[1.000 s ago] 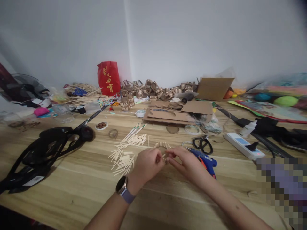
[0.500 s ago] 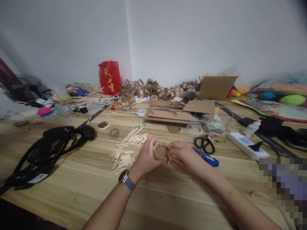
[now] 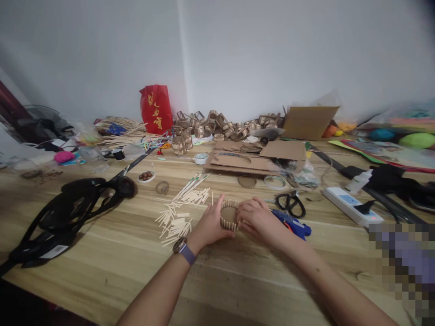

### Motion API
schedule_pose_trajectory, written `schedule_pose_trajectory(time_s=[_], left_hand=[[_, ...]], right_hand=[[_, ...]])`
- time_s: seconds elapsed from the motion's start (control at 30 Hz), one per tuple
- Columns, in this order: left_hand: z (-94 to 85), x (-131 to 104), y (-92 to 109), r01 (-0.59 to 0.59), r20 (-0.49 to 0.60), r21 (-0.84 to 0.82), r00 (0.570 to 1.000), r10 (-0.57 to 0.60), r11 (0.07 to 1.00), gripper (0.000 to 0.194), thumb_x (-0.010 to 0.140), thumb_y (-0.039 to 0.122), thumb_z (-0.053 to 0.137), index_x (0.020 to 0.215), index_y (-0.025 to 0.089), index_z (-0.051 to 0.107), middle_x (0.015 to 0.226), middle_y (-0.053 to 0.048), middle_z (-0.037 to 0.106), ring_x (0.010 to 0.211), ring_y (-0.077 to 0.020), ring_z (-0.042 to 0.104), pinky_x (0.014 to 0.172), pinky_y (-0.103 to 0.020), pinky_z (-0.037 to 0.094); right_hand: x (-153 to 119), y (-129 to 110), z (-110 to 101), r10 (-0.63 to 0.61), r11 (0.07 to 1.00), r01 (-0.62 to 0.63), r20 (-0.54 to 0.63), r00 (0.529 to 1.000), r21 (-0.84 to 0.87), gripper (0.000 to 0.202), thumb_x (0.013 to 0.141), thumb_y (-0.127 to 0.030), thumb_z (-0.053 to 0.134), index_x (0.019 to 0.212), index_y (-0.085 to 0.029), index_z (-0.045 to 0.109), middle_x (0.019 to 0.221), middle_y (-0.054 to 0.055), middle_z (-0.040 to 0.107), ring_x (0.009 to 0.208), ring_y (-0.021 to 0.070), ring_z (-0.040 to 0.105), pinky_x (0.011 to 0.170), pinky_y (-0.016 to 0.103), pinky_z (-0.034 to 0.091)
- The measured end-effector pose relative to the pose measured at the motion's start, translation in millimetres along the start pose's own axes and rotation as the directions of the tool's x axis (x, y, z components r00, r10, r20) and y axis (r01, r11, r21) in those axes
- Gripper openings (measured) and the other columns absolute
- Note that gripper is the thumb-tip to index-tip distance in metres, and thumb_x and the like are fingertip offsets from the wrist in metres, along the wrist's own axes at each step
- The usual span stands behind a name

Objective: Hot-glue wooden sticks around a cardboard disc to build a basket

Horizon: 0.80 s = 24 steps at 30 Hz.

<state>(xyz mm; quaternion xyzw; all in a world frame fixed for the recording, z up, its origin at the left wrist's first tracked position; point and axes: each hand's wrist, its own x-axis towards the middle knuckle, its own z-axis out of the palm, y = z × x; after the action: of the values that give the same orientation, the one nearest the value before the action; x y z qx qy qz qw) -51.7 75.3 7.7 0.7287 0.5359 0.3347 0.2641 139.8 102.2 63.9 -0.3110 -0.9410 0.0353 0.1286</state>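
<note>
Between my hands a cardboard ring with short wooden sticks standing round its edge (image 3: 230,225) rests on the table. My left hand (image 3: 211,222) is curled round the ring's left side, thumb near the front. Against the right side press the bent fingers of my right hand (image 3: 255,218); its fingertips are partly hidden. Loose short wooden sticks (image 3: 176,225) lie in a pile to the left of my left hand. A blue glue gun (image 3: 296,226) lies just beyond my right forearm, with black-handled scissors (image 3: 290,204) behind it.
Cardboard sheets (image 3: 243,164) lie behind the hands. A power strip (image 3: 351,206) is on the right, a black strapped object (image 3: 61,222) on the left. A small dish of brown beads (image 3: 146,176) stands beyond the sticks. Small stick-sided baskets (image 3: 180,142) crowd the back near a red bag (image 3: 156,108).
Both hands stay on the stick-edged ring and have shifted slightly right with it. My right hand's fingers have moved a little along the ring's edge.
</note>
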Motion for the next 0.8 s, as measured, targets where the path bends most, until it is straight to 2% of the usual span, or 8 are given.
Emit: schedule_pose_trajectory(time_s=[0.23,0.33,0.57,0.8], left_hand=[[1.0,0.6,-3.7,0.041,0.005,-0.061,0.999,-0.041,0.997,0.125,0.053,0.020,0.087,0.149,0.020,0.008,0.152,-0.018,0.027,0.139,-0.0363,0.027,0.112,-0.051,0.025],[1.1,1.3,-4.6,0.036,0.002,-0.090,0.999,-0.036,0.995,0.125,0.052,0.018,0.087,0.149,0.020,0.008,0.149,-0.019,0.033,0.136,-0.0351,0.033,0.109,-0.048,0.030],[-0.3,2.0,-2.2,0.050,0.019,-0.096,0.999,-0.048,0.994,0.124,0.053,0.016,0.086,0.149,0.016,0.009,0.147,-0.021,0.035,0.134,-0.0327,0.037,0.108,-0.044,0.033],[0.0,2.6,-3.2,0.047,0.015,-0.092,0.999,-0.046,0.995,0.121,0.052,0.017,0.086,0.149,0.019,0.013,0.147,-0.019,0.037,0.133,-0.0333,0.039,0.107,-0.045,0.034]], right_hand=[[0.0,0.3,3.4,0.001,1.000,0.000,0.023,1.000,-0.006,0.017,0.085,-0.015,0.053,0.076,-0.020,0.066,0.089,0.006,0.068,0.093,0.0209,0.058,0.103,0.048,0.025],[-0.1,1.9,6.2,-0.009,1.000,0.010,0.012,1.000,-0.008,0.018,0.086,-0.017,0.053,0.076,-0.021,0.067,0.087,0.005,0.069,0.091,0.0201,0.058,0.105,0.049,0.023],[-0.4,7.5,13.6,-0.050,0.998,0.050,-0.011,0.999,-0.026,0.017,0.087,-0.020,0.053,0.077,-0.022,0.066,0.088,0.004,0.069,0.093,0.0198,0.059,0.107,0.049,0.022],[-2.2,10.2,18.6,-0.071,0.997,0.070,-0.064,0.995,-0.012,0.014,0.085,-0.018,0.054,0.076,-0.021,0.065,0.093,0.005,0.069,0.098,0.0202,0.058,0.108,0.048,0.021]])
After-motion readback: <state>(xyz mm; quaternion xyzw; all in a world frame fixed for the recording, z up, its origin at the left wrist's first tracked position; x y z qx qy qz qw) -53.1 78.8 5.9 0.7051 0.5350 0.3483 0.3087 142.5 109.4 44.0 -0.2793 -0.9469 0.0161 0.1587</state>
